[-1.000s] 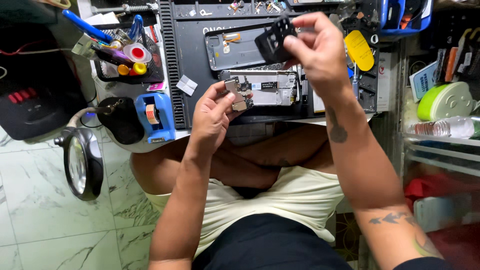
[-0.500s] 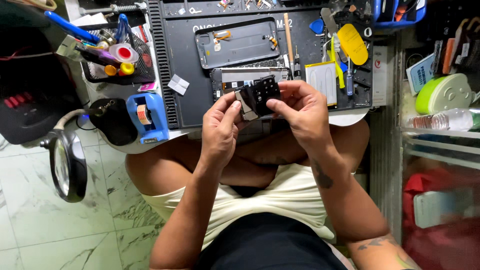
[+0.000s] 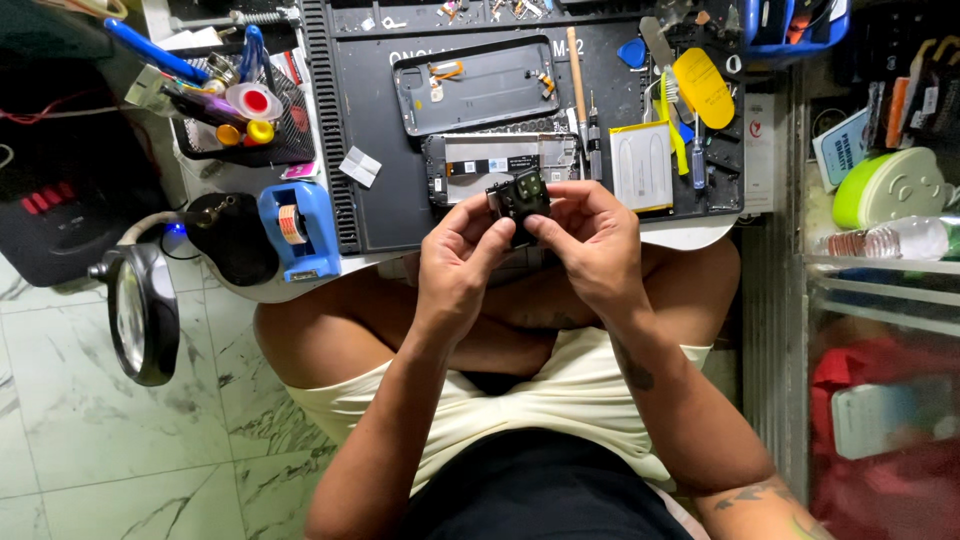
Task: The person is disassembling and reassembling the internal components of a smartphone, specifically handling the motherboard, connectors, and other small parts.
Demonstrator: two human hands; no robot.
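Black camera module (image 3: 520, 196), long axis level, lenses upward

You see a black camera module (image 3: 520, 196), a dark grey mat (image 3: 400, 150), a blue tape dispenser (image 3: 297, 228), a yellow pick (image 3: 703, 88) and a white-veined marble floor (image 3: 90, 440).

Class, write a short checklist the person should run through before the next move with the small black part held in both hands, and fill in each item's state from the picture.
1. Small black part pinched by both the left hand and the right hand: ok.
2. Part held over the edge of the dark work mat, not over the floor: ok.
3. Opened phone lies flat on the mat: ok.
4. Back cover set aside, apart from the hands: ok.
5. Battery lies flat near the right hand: ok.
6. Part's connector is undamaged: cannot tell.
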